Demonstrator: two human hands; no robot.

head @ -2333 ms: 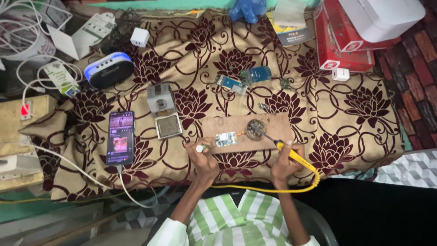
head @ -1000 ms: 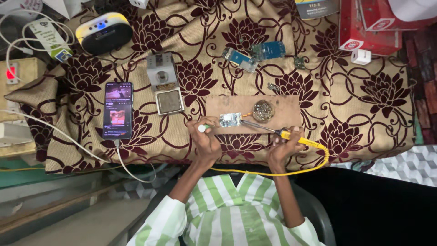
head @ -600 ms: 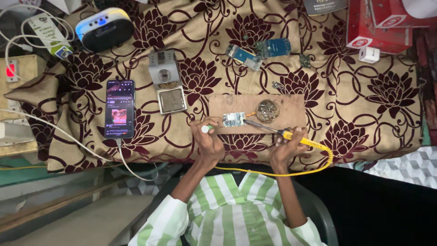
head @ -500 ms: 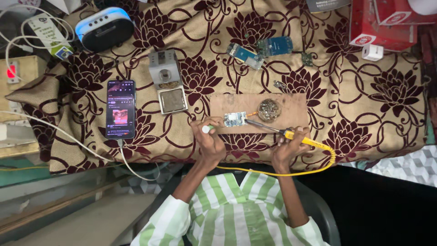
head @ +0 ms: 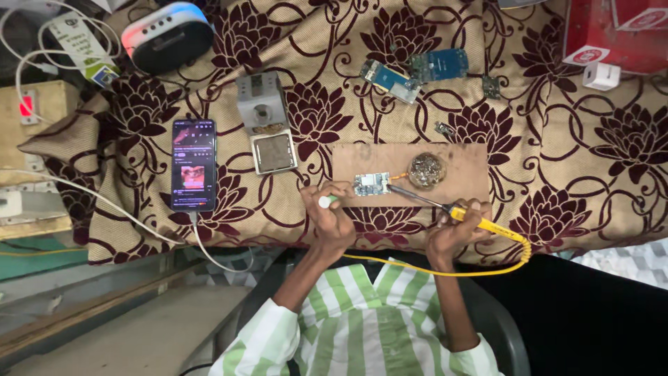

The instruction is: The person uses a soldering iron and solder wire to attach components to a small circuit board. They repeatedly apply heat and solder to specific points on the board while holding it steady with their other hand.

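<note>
Circuit board [head: 371, 184], small and pale blue with silvery parts, lies flat on the wooden board [head: 459, 163] just ahead of your left hand [head: 332, 221], whose fingers close on a white-tipped green tool [head: 325, 201]. Your right hand [head: 452, 230] grips the yellow soldering iron [head: 480, 221], its tip reaching the circuit board's right edge beside the solder tangle [head: 426, 170].

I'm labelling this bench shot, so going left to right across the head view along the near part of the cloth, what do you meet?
Smartphone → metal tin → left hand → small circuit board → solder wire coil → right hand holding the yellow soldering iron.
</note>
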